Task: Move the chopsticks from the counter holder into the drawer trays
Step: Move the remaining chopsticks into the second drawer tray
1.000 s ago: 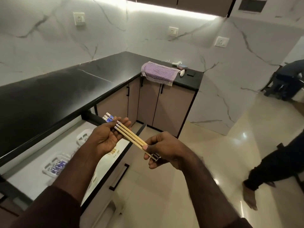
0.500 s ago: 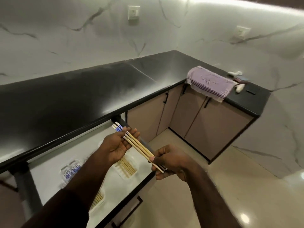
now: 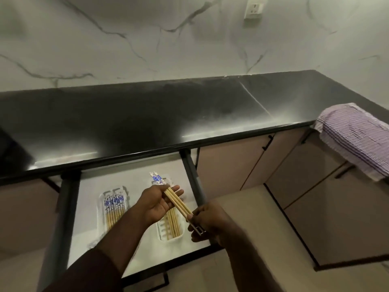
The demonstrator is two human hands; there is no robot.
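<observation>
A bundle of wooden chopsticks (image 3: 179, 202) with blue-patterned tops is held between both hands above the open drawer (image 3: 136, 256). My left hand (image 3: 156, 202) cups the upper part, my right hand (image 3: 207, 223) pinches the thin ends. Directly below lies a white tray (image 3: 169, 238) holding several chopsticks, partly hidden by my left hand. A second white tray (image 3: 101, 209) to its left holds several blue-topped chopsticks (image 3: 113, 209). The counter holder is out of view.
The black countertop (image 3: 168, 114) overhangs the drawer's back. A purple striped towel (image 3: 355, 135) hangs over the counter edge at the right. Beige cabinet doors (image 3: 231, 165) stand right of the drawer. A wall socket (image 3: 255, 7) is on the marble wall.
The view has swung left and down onto the drawer. Both hands have carried the chopstick bundle over the right tray.
</observation>
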